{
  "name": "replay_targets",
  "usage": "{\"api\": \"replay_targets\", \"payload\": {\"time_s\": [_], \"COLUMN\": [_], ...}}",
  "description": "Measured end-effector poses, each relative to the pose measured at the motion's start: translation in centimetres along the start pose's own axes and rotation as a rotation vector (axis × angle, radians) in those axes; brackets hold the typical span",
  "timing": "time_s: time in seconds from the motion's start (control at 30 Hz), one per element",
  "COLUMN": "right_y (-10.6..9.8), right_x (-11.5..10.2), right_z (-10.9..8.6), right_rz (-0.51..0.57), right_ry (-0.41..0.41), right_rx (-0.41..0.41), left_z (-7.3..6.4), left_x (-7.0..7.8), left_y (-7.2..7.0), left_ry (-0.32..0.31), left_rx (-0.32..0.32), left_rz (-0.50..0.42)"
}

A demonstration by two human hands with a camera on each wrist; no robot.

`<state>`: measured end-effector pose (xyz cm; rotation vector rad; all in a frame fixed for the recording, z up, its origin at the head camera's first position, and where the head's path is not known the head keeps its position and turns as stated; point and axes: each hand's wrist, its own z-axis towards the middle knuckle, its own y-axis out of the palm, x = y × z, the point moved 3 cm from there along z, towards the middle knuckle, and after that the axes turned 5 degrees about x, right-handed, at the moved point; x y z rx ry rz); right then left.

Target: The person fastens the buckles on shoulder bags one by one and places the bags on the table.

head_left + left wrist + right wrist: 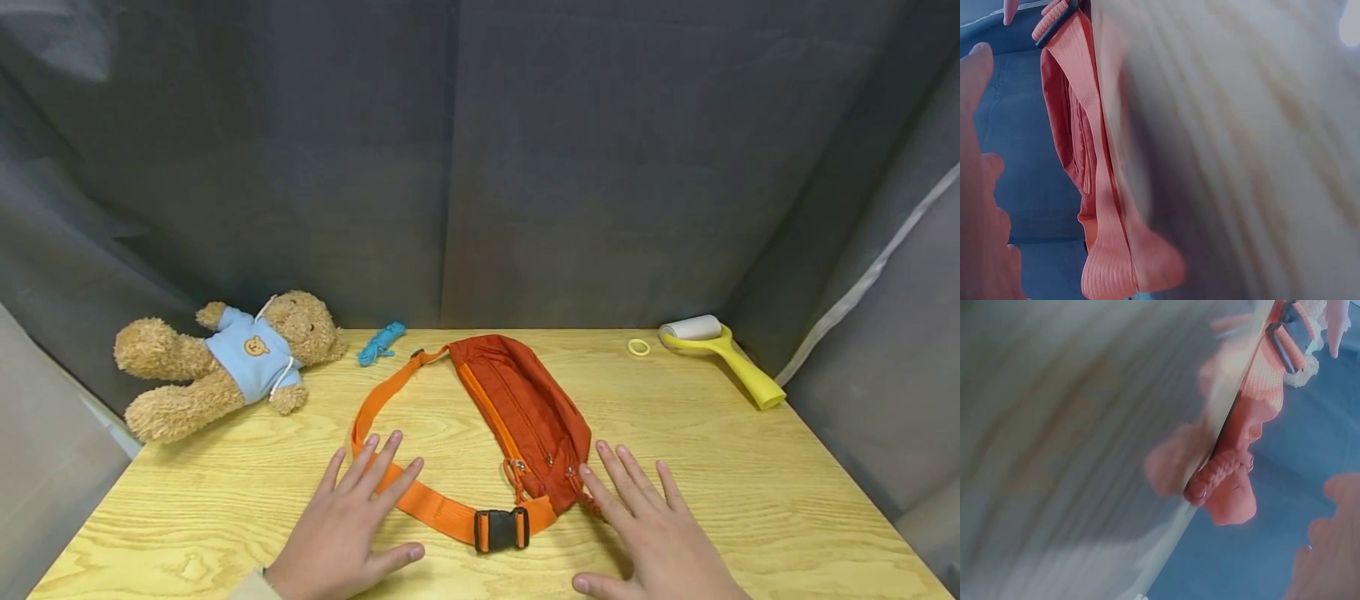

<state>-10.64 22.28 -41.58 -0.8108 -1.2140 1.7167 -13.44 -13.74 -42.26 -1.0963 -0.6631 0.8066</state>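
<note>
A rust-red waist bag (517, 408) lies on the wooden table, its orange strap (438, 510) looped out to the left and joined by a black buckle (502, 530) at the front. My left hand (348, 525), palm down with fingers spread, is over the near left part of the strap. To the right of the buckle, my right hand (656, 533) spreads its fingers too, with fingertips right by the bag's lower end. Neither hand holds anything. In the left wrist view the strap (1107, 206) runs along the tabletop; the right wrist view shows a braided zipper pull (1219, 475) on the bag.
A teddy bear (258, 358) in a blue top lies at the back left, beside a bundle of blue cord (382, 343). At the back right are a yellow ring (638, 340) and a lint roller (731, 358) with a yellow handle. Dark grey curtains (450, 167) hang behind the table.
</note>
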Motion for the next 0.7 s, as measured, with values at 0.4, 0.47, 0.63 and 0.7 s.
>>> {"api": "replay_targets", "payload": {"time_s": [0.4, 0.47, 0.63, 0.7], "right_y": [-0.3, -0.3, -0.2, -0.2], "right_x": [1.0, 1.2, 1.5, 1.6], "right_z": [-0.6, -0.7, -0.9, -0.9], "right_rz": [-0.029, -0.033, -0.042, -0.045], "right_ry": [-0.03, -0.034, -0.024, -0.01], "right_rx": [0.044, 0.046, 0.043, 0.028], "left_z": [-0.9, -1.1, -1.4, -1.5], "left_x": [-1.6, -1.8, -2.4, -2.5], "left_y": [-0.2, -0.2, -0.2, -0.2], "left_ry": [-0.037, -0.039, -0.039, -0.038], "left_rx": [-0.038, -0.039, -0.027, -0.018], "left_rz": [0.024, 0.03, 0.033, 0.029]}}
